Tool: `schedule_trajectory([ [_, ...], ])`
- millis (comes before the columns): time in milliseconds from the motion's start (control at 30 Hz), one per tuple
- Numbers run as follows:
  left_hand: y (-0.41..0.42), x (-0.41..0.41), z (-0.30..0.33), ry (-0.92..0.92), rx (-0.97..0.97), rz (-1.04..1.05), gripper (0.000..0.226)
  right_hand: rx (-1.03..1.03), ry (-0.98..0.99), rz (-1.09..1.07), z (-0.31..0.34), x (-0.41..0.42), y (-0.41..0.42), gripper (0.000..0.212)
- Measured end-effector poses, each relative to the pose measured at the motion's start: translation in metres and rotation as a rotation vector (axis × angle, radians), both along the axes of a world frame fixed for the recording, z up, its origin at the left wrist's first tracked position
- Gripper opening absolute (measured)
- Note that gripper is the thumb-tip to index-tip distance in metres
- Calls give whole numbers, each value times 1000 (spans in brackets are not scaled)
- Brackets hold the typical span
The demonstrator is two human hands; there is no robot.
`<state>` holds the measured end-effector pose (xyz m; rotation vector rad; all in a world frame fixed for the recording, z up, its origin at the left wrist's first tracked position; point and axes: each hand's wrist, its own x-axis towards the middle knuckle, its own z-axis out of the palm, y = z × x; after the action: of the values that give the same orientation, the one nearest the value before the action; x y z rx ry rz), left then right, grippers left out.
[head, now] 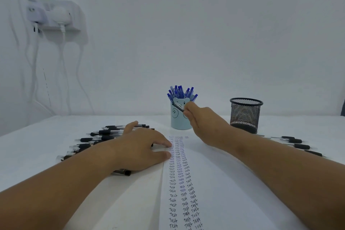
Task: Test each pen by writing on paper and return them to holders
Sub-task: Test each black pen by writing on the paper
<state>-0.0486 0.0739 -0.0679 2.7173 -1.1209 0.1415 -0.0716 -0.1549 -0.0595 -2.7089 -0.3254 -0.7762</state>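
— So what is the right hand (200, 117) doing up by the cups?

— Its grip is closed on a pen (178, 107), pinched between thumb and fingertips near one end. The barrel slants up and to the left across the face of the pale blue bear holder (180, 117). I judge the pen is on its way into a holder, which is why it is held by one end with the other end free to lead in.

— Which holder, though?

— I cannot tell. The blue one is crowded with blue-capped pens (180, 92); the black mesh holder (245, 113) just to the right looks empty from here, though its inside is hard to read.

— And the left hand (143, 147)?

— Flat, fingers straight, holding nothing. Its fingertips press the left edge of the paper (214, 183), probably to keep the sheet from sliding while writing goes on. Three columns of the word "Test" run up it, the right one stopping shortest.

— The rest of the pens?

— A fanned row of black-grip pens (97, 140) lies on the desk (46, 145) left of the hand, partly under it, and one more pokes out beneath the wrist. A smaller group (296, 144) lies to the right, beyond the mesh holder. Sorted piles, I would guess, within reach of either hand.
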Motion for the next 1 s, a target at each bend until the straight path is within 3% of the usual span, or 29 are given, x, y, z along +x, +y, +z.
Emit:
schedule_trajectory([
  [267, -1, -4, 4, -25, 8, 26, 34, 95, 66, -76, 45, -29, -24, 21],
  [500, -3, -4, 3, -49, -72, 37, 40, -159, 287, -299, 52, -86, -95, 4],
  [567, -4, -3, 2, -26, -68, 46, 50, -216, 348, -365, 48, -101, -114, 10],
  [700, -4, 0, -2, -65, 16, 52, 46, -237, 385, -484, 35, -113, -139, 21],
  [833, -5, -1, -2, -68, -12, 63, 50, -255, 369, -553, 32, -113, -145, 8],
  [1000, -5, 0, -1, -62, -32, 49, 48, -244, 347, -564, 35, -99, -143, 28],
])
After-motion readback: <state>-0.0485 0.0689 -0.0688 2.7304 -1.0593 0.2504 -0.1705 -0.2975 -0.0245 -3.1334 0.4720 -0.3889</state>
